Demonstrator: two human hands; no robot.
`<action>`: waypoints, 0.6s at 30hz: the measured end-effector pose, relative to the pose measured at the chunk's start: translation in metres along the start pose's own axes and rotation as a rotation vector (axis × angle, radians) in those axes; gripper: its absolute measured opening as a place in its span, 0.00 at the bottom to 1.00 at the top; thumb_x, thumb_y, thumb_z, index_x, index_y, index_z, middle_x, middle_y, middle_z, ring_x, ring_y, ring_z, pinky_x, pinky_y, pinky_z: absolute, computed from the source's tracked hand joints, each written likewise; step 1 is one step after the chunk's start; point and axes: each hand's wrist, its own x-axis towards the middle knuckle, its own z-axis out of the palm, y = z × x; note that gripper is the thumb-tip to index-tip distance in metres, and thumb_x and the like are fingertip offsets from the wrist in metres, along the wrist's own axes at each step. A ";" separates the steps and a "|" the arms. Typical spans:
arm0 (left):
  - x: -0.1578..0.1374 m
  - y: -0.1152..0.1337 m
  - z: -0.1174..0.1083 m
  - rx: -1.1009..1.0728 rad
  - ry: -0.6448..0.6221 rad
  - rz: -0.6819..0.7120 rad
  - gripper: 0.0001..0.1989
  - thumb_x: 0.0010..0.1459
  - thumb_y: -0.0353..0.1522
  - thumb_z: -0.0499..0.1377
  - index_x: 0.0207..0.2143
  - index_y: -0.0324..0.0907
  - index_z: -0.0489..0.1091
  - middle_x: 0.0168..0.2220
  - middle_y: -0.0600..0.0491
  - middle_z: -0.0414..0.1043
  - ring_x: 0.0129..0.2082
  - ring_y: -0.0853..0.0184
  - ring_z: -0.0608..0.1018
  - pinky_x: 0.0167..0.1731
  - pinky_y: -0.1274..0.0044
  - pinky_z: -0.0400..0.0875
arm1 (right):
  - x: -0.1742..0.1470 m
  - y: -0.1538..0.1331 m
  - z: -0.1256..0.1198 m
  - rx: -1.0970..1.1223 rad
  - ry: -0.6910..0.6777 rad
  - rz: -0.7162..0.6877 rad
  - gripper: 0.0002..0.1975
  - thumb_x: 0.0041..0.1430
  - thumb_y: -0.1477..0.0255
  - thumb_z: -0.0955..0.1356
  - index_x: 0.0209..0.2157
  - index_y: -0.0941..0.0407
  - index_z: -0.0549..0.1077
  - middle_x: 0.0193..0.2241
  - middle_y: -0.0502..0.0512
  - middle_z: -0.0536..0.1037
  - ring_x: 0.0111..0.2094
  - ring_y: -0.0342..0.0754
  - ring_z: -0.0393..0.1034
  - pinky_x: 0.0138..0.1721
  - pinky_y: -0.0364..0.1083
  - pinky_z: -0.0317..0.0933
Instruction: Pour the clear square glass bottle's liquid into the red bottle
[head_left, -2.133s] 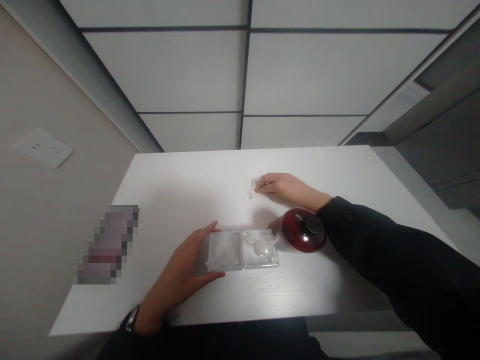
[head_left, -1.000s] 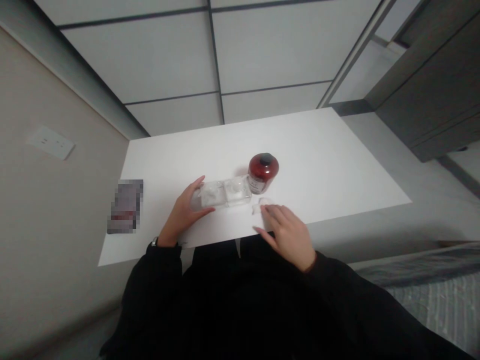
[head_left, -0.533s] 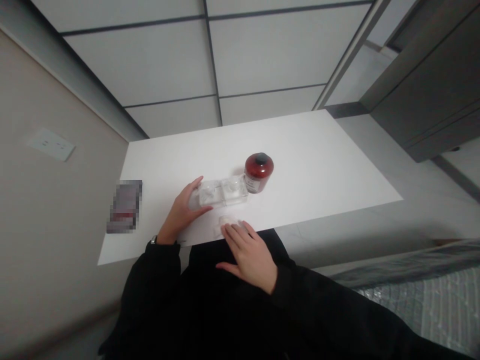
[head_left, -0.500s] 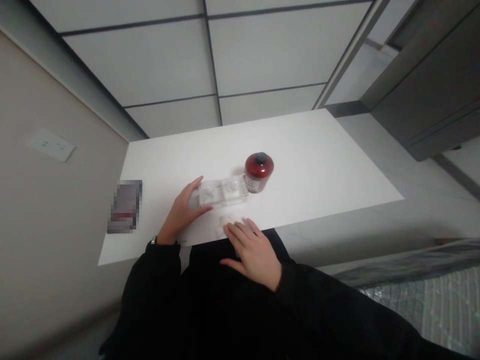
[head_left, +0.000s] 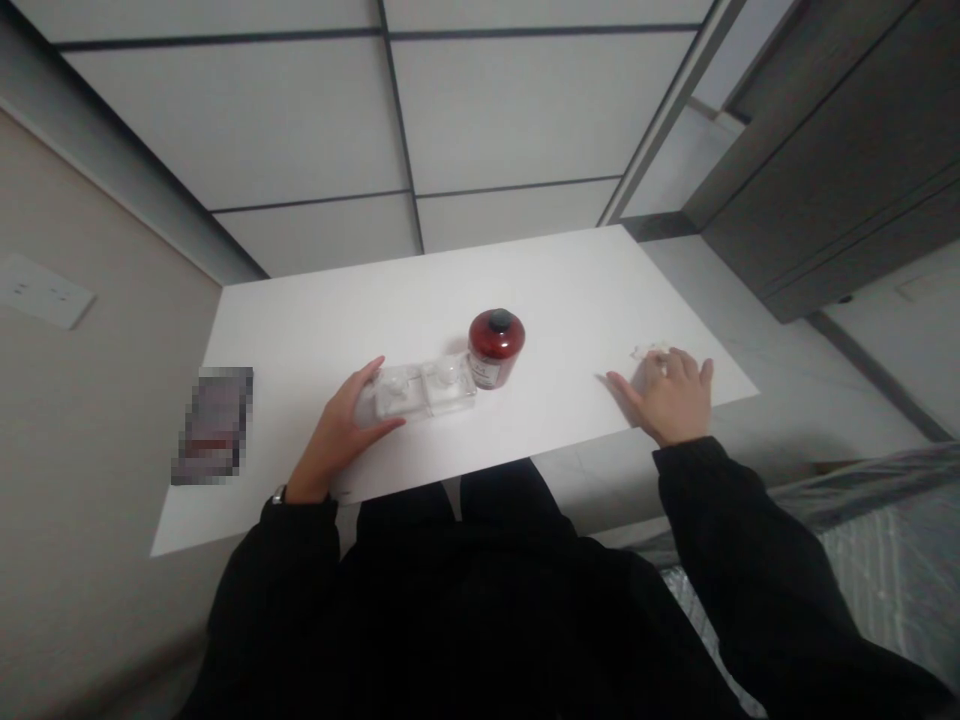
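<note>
My left hand spans the left end of a clear two-part plastic container, thumb at its front side and fingers behind. Rounded clear shapes show in both halves of the container. At the right end of the table, my right hand presses its bent fingers on a small white crumpled wad, perhaps tissue; its thumb sticks out to the left. Most of the wad is hidden under the fingers. Touching or very close to the container's right end stands a dark red bottle with a black cap and pale label.
A white table bears these things. At its left side lies a blurred-out flat object. White panelled doors rise behind the table, and a wall with a socket is on the left.
My right hand has swept from the table's front middle to its right end, and the white wad has gone with it. My left hand stays at the container. The view has shifted slightly.
</note>
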 end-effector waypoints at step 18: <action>-0.008 0.004 0.000 -0.101 -0.041 -0.013 0.43 0.61 0.53 0.66 0.71 0.46 0.58 0.71 0.42 0.64 0.70 0.52 0.69 0.71 0.57 0.63 | -0.060 -0.192 -0.054 0.957 0.245 -0.593 0.16 0.69 0.75 0.68 0.56 0.53 0.75 0.52 0.58 0.81 0.51 0.53 0.78 0.52 0.53 0.75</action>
